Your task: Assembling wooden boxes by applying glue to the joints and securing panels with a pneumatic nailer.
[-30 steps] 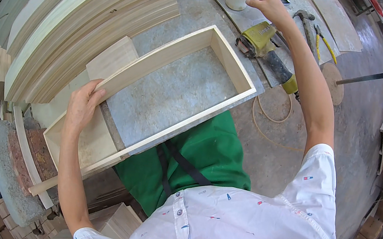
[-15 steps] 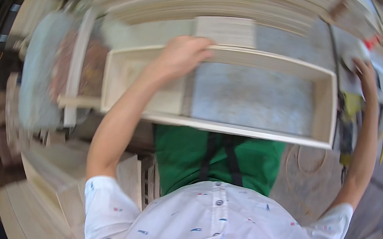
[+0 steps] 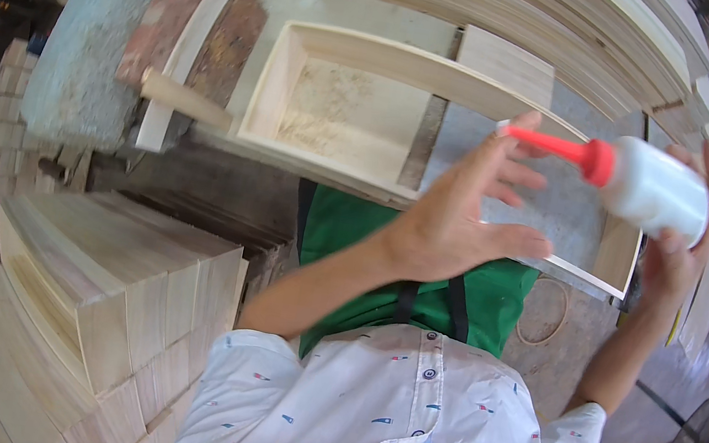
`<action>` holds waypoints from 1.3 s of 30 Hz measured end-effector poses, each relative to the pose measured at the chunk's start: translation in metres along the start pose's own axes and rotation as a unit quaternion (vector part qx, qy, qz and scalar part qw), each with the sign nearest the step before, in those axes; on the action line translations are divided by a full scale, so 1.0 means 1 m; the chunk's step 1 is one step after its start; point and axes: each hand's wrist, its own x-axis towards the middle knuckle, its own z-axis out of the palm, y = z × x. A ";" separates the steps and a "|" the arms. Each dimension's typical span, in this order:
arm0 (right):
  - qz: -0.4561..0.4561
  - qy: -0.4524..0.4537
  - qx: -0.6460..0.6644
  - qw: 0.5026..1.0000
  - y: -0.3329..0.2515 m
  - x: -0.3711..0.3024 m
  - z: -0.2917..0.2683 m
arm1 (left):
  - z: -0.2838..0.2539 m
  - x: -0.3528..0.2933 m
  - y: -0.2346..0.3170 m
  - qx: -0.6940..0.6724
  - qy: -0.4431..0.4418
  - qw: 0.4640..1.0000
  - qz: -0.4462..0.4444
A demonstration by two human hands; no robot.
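Observation:
In my right hand [image 3: 680, 245] is a white squeeze bottle [image 3: 661, 188] with a long red nozzle, tilted on its side so the nozzle points left. My left hand [image 3: 459, 206] is open beneath the nozzle, fingers spread and holding nothing; the nozzle's tip comes close to its fingertips, and I cannot tell whether they touch. Both hands are raised over a long, shallow rectangular wooden frame [image 3: 359, 48]. The frame lies on the work surface, and my left hand hides part of its near side.
Stacked pale boards [image 3: 463, 7] line the far side. A small flat wood piece [image 3: 507, 63] lies behind the frame. To the left are a stone slab [image 3: 112, 25] and a light wooden strip [image 3: 203, 35]. Wooden box stacks [image 3: 124, 269] stand at lower left.
My right hand has lifted the bottle from the right side and brought it over the frame. My left hand has let go of the frame's far edge and opened near the nozzle. The view has turned.

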 end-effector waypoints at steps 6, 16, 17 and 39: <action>0.047 -0.043 0.198 0.978 -0.002 -0.023 0.150 | -0.013 -0.018 0.001 -0.245 0.148 0.955 0.071; 0.226 -0.088 0.474 0.847 -0.015 -0.031 0.234 | -0.062 -0.043 -0.012 -0.088 0.247 0.954 0.147; 0.193 -0.116 0.457 0.860 -0.019 -0.021 0.232 | -0.066 -0.049 -0.021 0.020 0.247 0.956 0.158; 0.090 -0.236 0.252 0.934 0.009 0.051 0.280 | -0.157 -0.091 -0.039 0.188 0.448 0.874 0.030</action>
